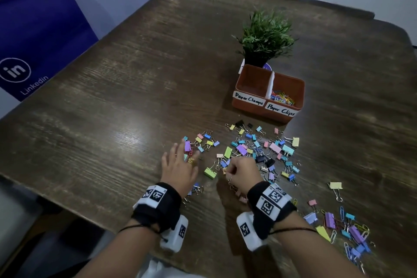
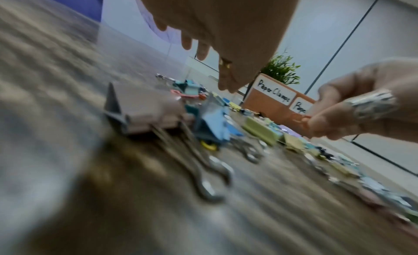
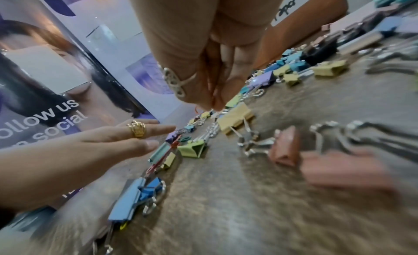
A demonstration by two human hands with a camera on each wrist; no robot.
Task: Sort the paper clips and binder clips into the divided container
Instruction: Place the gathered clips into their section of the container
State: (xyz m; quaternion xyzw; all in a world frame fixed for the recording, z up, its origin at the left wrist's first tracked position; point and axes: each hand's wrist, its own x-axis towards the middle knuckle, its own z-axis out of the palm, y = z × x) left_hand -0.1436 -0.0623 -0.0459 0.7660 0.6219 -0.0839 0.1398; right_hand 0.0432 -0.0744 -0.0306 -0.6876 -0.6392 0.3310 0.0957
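Wooden table (image 1: pixel 135 74) under left hand's (image 1: pixel 178 167) spread fingers (image 1: pixel 180 146); right hand (image 1: pixel 242 172) pinches orange paper clip (image 2: pixel 299 118).

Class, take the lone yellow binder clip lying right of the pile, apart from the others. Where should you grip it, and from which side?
Probably the wire handles of the yellow binder clip: they stick out from its body toward the near side, with nothing crowding them. Come from above on that near side and pinch them together.

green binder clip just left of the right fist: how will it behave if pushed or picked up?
The green binder clip probably slides rather than rolls: its body is wedge-shaped. It looks stiff and light. Its wire handles may snag neighbouring clips lying close by.
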